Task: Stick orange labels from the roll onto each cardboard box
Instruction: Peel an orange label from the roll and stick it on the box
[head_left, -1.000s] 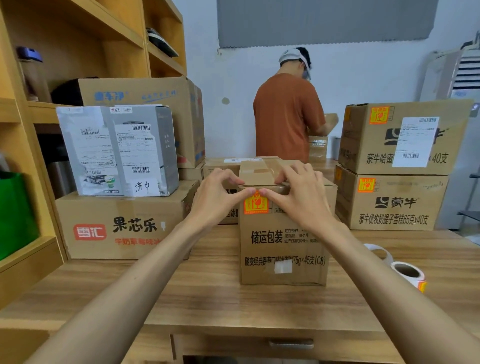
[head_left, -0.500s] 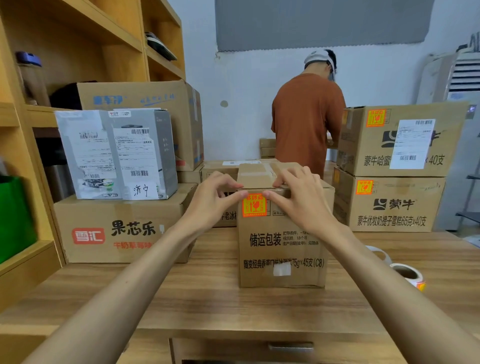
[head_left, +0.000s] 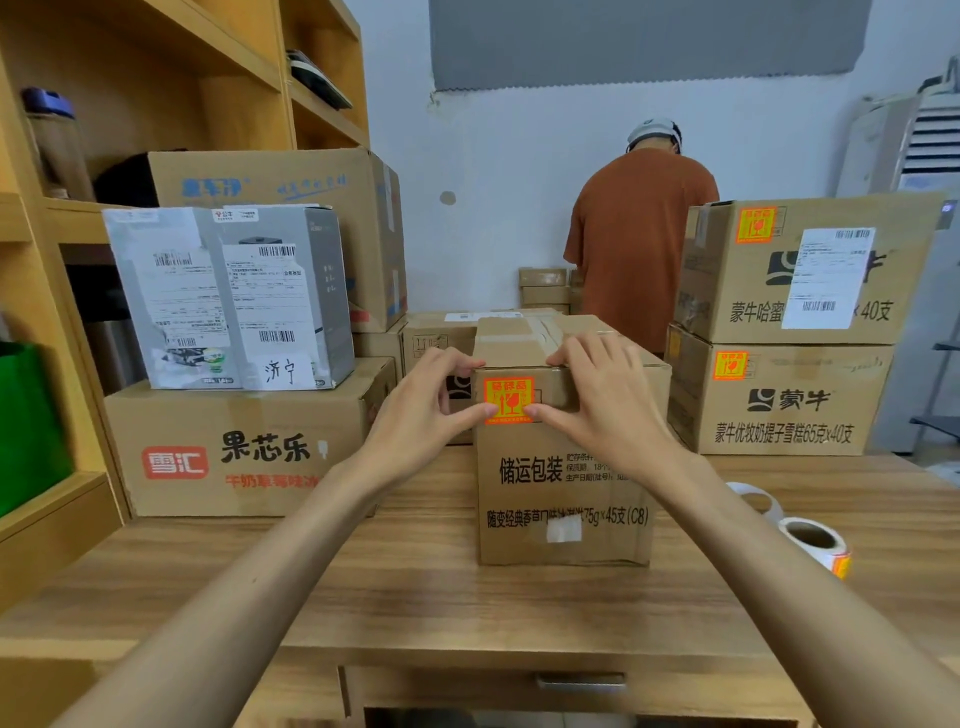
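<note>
A small cardboard box stands upright in the middle of the wooden table. An orange label is stuck at the top left of its front face. My left hand presses its thumb on the label's lower left corner, with its fingers at the box's top left corner. My right hand presses its thumb on the lower right corner, its fingers lying over the box's top. The label roll lies on the table to the right, with nothing touching it.
Two stacked boxes at the right each bear an orange label. At the left a large box carries a grey parcel. More boxes sit behind. A person in an orange shirt stands at the back. Wooden shelves fill the left side.
Both thumbs have slid down from the label's top edge to its lower corners. The person at the back has stepped to the right.
</note>
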